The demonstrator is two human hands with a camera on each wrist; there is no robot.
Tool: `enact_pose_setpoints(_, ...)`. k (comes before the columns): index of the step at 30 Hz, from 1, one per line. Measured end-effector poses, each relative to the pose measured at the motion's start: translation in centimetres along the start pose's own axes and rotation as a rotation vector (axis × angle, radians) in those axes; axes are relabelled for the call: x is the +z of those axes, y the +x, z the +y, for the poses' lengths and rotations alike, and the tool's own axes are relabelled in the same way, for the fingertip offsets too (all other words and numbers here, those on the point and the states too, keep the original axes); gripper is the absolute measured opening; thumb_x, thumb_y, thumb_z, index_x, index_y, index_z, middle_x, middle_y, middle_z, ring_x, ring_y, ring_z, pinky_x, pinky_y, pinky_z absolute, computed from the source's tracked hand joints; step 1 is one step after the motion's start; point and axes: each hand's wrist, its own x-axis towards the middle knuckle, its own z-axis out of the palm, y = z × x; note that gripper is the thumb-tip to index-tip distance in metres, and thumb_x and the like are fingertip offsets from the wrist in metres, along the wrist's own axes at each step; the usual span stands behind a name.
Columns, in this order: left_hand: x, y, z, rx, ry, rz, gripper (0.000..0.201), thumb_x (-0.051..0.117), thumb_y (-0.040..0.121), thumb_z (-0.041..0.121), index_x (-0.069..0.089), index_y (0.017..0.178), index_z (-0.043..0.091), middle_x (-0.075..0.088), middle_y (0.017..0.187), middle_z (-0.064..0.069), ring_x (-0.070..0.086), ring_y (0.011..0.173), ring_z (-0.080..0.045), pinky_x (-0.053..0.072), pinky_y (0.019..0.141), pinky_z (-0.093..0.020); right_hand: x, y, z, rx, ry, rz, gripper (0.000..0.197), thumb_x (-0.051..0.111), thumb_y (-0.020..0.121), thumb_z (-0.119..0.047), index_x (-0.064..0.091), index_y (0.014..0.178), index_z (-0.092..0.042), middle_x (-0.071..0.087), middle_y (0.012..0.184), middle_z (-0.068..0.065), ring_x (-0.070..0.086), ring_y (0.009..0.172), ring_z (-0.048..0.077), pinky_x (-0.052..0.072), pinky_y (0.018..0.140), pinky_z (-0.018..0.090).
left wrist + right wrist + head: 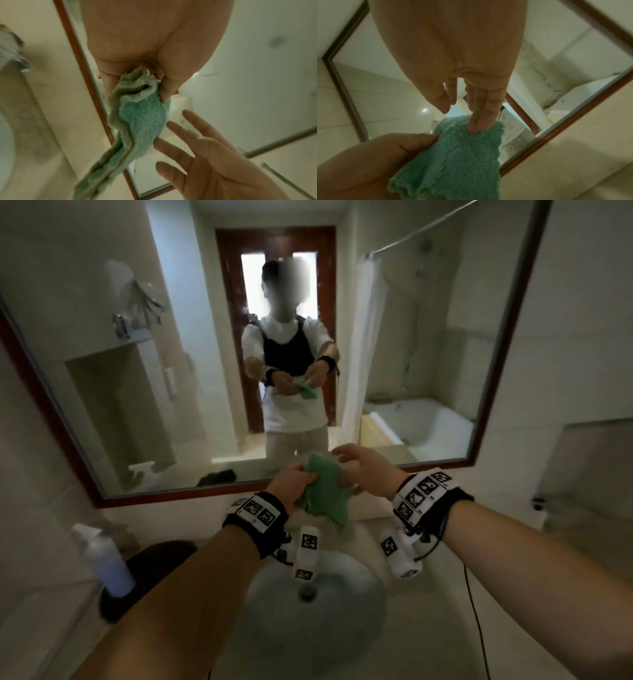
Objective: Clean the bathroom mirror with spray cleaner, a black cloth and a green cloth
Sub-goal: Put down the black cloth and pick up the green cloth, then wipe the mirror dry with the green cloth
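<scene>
The green cloth hangs bunched over the sink, in front of the mirror's lower edge. My left hand grips its upper left part, fingers curled round the folds. My right hand is open just to the right, straight fingertips touching the cloth's top edge, thumb apart from it. The brown-framed mirror fills the wall ahead. A white spray bottle stands on the counter at left, with the black cloth lying behind it.
A round sink basin lies under my forearms. A cable trails from the right wristband across the counter. The mirror reflects a person, a doorway, a shower curtain and a bathtub. Tiled wall flanks the mirror on the right.
</scene>
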Motion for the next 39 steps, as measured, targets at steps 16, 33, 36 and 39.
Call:
enact_pose_setpoints(16, 16.5, 2.8, 17.4, 0.507, 0.490, -0.269, 0.010, 0.052, 0.101, 0.011, 0.062, 0.103, 0.014, 0.068, 0.094, -0.005, 0.065, 0.080, -0.014, 0.052, 0.066, -0.024, -20.3, -4.0, -0.8, -0.098, 0.062, 0.466, 0.010, 0.064, 0.094, -0.020, 0.063, 0.103, -0.018, 0.068, 0.083, 0.007, 0.064, 0.063, 0.020, 0.050, 0.049, 0.026)
enact_pose_setpoints(33, 19.3, 15.9, 28.3, 0.803, 0.544, -0.267, 0.006, 0.063, 0.097, 0.015, 0.069, 0.094, 0.013, 0.071, 0.091, -0.001, 0.067, 0.083, -0.012, 0.052, 0.070, -0.015, -31.3, 9.9, -3.1, -0.257, -0.139, 0.778, 0.009, 0.067, 0.090, -0.024, 0.065, 0.085, -0.018, 0.062, 0.097, 0.010, 0.061, 0.082, 0.022, 0.050, 0.073, 0.033)
enact_pose_setpoints(36, 20.4, 17.4, 29.9, 0.829, 0.552, -0.206, 0.006, 0.066, 0.095, 0.020, 0.068, 0.090, 0.018, 0.070, 0.089, -0.001, 0.066, 0.082, -0.011, 0.054, 0.075, -0.017, -33.5, 11.5, -3.0, -0.282, -0.164, 0.892, 0.014, 0.068, 0.091, -0.024, 0.070, 0.102, -0.015, 0.050, 0.105, 0.006, 0.055, 0.084, 0.018, 0.043, 0.077, 0.025)
enact_pose_setpoints(39, 21.3, 19.2, 31.3, 0.855, 0.592, -0.073, 0.005, 0.068, 0.092, 0.021, 0.065, 0.095, 0.025, 0.068, 0.097, 0.003, 0.065, 0.088, -0.010, 0.053, 0.079, -0.019, -36.3, 13.0, -2.9, -0.329, -0.233, 0.906, 0.018, 0.067, 0.093, -0.021, 0.071, 0.107, -0.012, 0.057, 0.091, 0.001, 0.052, 0.071, 0.009, 0.043, 0.066, 0.021)
